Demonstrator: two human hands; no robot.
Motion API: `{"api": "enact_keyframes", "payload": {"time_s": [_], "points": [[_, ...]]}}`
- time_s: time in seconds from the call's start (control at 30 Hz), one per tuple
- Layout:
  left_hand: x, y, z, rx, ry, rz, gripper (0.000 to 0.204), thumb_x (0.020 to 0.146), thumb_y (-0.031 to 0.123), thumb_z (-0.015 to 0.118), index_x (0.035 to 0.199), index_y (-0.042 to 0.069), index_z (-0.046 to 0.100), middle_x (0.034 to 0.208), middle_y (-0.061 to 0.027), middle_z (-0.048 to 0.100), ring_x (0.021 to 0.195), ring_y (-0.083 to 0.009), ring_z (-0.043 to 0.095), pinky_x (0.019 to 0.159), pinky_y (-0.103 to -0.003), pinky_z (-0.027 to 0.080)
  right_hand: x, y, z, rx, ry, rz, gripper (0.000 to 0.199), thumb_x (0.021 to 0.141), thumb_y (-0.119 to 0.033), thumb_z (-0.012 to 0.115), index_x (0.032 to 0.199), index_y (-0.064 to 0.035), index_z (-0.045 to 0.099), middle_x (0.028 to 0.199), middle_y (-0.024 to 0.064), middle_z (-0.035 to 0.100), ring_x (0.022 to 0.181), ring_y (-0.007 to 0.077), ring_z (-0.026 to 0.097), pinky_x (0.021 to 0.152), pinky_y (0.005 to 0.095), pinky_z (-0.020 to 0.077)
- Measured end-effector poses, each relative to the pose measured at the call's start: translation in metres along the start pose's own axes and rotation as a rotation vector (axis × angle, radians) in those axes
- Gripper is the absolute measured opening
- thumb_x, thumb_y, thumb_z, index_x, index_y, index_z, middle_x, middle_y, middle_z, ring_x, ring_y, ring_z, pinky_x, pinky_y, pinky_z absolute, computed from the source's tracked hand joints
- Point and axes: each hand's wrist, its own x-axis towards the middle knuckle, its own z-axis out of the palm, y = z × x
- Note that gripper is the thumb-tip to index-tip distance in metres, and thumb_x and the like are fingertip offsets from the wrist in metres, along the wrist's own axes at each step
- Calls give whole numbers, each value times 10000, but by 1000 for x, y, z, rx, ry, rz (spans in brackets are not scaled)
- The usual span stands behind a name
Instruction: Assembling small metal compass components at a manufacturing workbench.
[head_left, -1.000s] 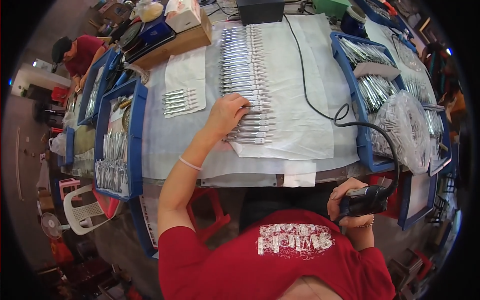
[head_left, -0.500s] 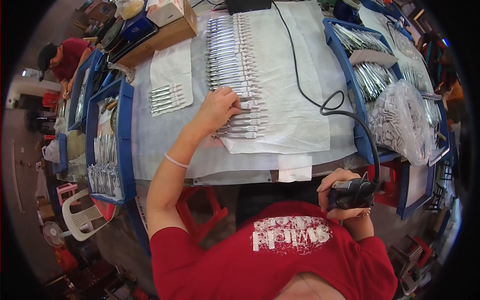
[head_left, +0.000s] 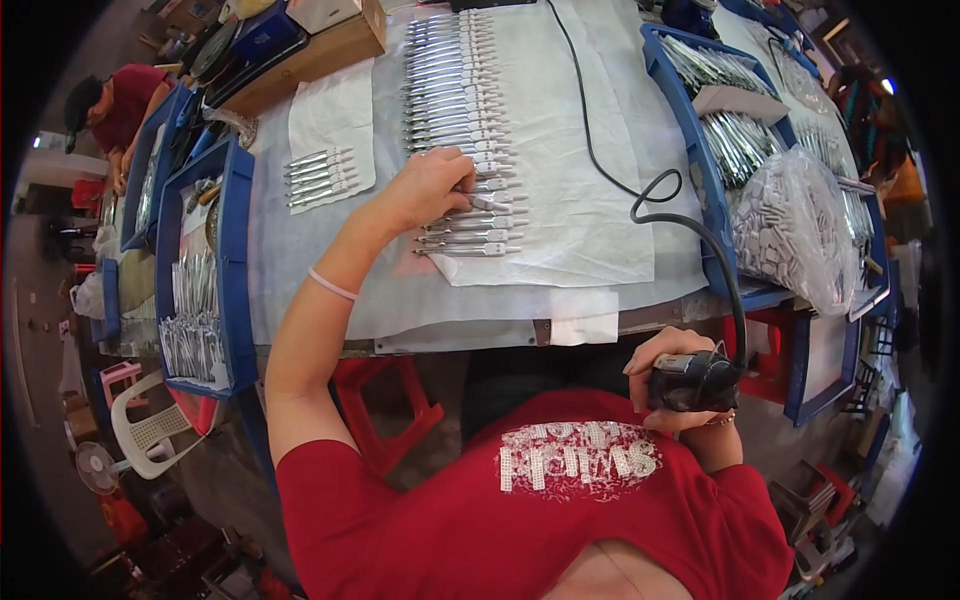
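Note:
A long column of silver spade drill bits [head_left: 455, 95] lies side by side on a white cloth [head_left: 575, 150], their flat tips toward the right. My left hand [head_left: 430, 187] is over the lower part of this column, thumb and fingers closed on one spade bit [head_left: 490, 203] that lies slightly askew. The hand hides that bit's shank. Several more bits [head_left: 465, 240] lie just below the hand. At the table's front edge, my right hand [head_left: 680, 375] is wrapped round a black, taped hand tool [head_left: 692, 380] with a thick black cord [head_left: 735, 280]. Its working end cannot be made out.
Left of the column, several bits [head_left: 320, 175] lie on a smaller cloth [head_left: 335, 110]. Blue trays of bits stand at left [head_left: 240, 270] and right [head_left: 715, 230]. A clear bag of small pale pieces [head_left: 795, 230] bulges from the right tray. Another person [head_left: 125, 110] works at far left.
The scene has shifted slightly up and left in view. My left hand stays at the lower column, and the bit at its fingertips now lies askew. The right hand still holds the tool.

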Motion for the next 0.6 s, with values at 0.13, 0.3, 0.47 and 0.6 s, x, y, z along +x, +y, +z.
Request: {"api": "enact_keyframes", "payload": {"time_s": [0.13, 0.3, 0.47, 0.6], "points": [[1, -1, -3, 30, -44, -1, 204, 671, 74, 707, 766, 48, 529, 793, -105, 584, 787, -305, 568, 685, -388, 455, -3, 1, -1, -47, -14, -32, 495, 549, -117, 815, 967, 38, 600, 615, 117, 624, 505, 152, 603, 457, 227, 443], [-5, -4, 1, 0, 111, 104, 187, 687, 51, 689, 835, 37, 576, 799, -115, 598, 790, -316, 579, 688, -387, 461, -3, 2, 1, -69, -18, -45, 507, 551, -135, 826, 969, 38, 598, 612, 113, 624, 502, 150, 602, 456, 222, 441], [-33, 12, -15, -301, 366, -42, 158, 819, -11, 595, 976, -31, 596, 859, -100, 562, 795, -220, 609, 705, -296, 477, -6, 2, 2, -42, 24, -42, 492, 573, -148, 834, 960, 37, 594, 609, 112, 622, 506, 154, 604, 461, 229, 452], [-73, 76, -11, -829, 552, -179, 175, 920, -10, 502, 1089, -50, 518, 994, -138, 586, 882, -231, 651, 792, -305, 532, -7, 5, -7, -54, 4, -85, 511, 585, -127, 833, 989, 43, 571, 606, 117, 608, 507, 169, 599, 477, 248, 470]]}}
